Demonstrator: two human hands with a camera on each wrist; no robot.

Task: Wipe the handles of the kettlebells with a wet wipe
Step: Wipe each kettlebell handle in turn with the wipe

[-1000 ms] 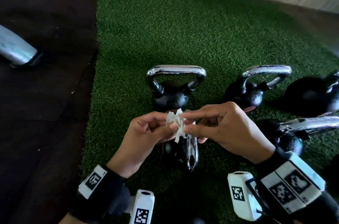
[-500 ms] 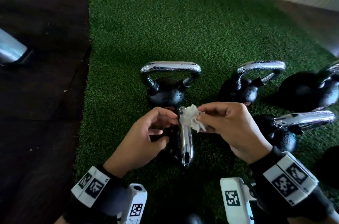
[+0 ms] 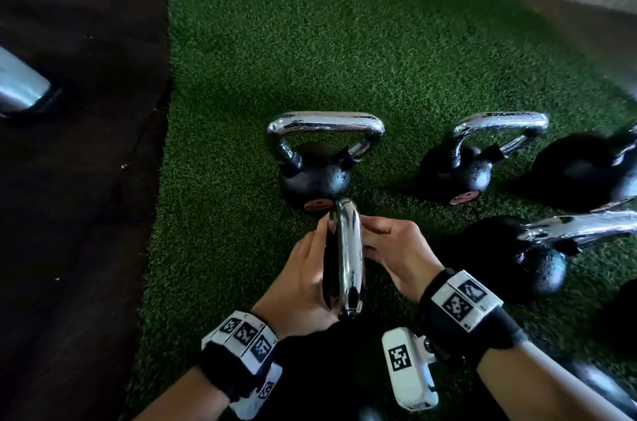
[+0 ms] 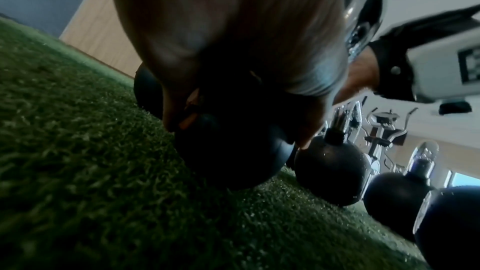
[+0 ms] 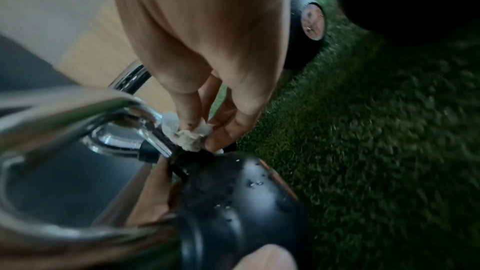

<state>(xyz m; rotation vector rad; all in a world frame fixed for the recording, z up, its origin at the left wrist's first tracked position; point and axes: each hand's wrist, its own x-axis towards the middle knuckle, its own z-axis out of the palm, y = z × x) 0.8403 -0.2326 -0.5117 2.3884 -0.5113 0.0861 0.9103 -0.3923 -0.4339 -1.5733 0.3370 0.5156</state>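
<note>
1. Green turf [image 3: 344, 41] carries our kettlebells; four stand beyond and to the right.
2. The nearest kettlebell [image 5: 241, 202] sits between our hands, chrome handle [image 3: 348, 258] end-on to us.
3. Our left hand [image 3: 300, 286] curls round its black body.
4. Our right hand [image 3: 396, 255] pinches the crumpled wet wipe [image 5: 187, 134] against the handle's base.

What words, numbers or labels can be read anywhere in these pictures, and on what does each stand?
None can be read.
Round label on the middle kettlebell: too blurred.
Round label on the next kettlebell: too blurred.
Wristbands and white camera block: square code patterns only, no words.
</note>
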